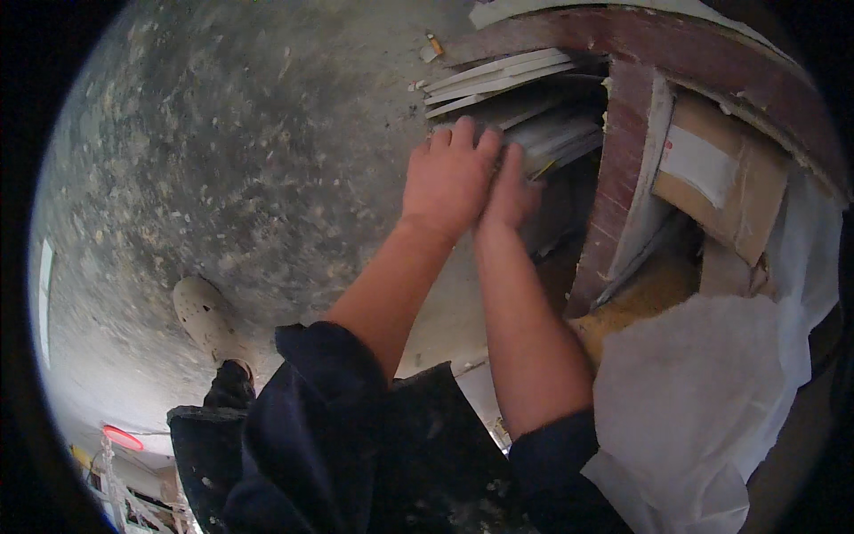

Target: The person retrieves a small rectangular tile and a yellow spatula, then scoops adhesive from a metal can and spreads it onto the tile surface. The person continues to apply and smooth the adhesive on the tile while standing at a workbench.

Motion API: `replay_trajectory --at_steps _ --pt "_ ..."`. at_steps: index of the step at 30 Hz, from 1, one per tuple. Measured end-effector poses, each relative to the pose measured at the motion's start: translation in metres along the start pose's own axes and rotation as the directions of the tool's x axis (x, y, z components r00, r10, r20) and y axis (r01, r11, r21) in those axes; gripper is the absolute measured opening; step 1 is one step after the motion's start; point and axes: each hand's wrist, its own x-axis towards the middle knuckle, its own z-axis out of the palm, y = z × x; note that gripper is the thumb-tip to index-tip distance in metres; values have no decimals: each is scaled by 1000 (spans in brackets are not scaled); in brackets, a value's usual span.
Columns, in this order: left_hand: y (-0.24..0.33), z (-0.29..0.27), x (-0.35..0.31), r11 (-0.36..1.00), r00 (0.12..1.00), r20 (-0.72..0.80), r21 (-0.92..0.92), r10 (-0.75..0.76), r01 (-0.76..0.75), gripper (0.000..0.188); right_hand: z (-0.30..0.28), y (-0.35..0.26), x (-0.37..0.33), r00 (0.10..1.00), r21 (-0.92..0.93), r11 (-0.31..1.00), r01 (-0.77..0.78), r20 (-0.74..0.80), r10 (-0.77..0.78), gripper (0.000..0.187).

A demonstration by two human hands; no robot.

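Observation:
My left hand [449,182] is at the front edge of a stack of thin pale boards [498,78], its back toward me and its fingers bent, with the tips hidden. What it holds, if anything, is out of sight. Right beside it, my right hand [511,191] is smeared by motion, near the greyish sheets [556,142] lower in the same opening. Its grip does not show clearly. The boards lie flat, one on another, inside a dark red wooden shelf frame [623,178], sticking out a little past its edge.
A torn cardboard box [756,178] sits in the neighbouring compartment, above yellowish material [645,298]. White sheeting [694,400] hangs over the right side. Scuffed concrete floor [240,151] stretches to the left, with a beige clog [205,311] on it. A small yellow-orange object [434,44] lies by the shelf.

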Motion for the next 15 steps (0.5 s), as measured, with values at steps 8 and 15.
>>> replay_trajectory --at_steps 8,15 --pt "-11 -1 17 1000 1000 6 -17 16 -16 24 -1 -4 -13 989 88 985 146 -41 -143 85" --pt "-10 -19 -8 995 993 -100 -69 62 -69 26 -8 -16 -22 996 28 996 86 0 -86 82"
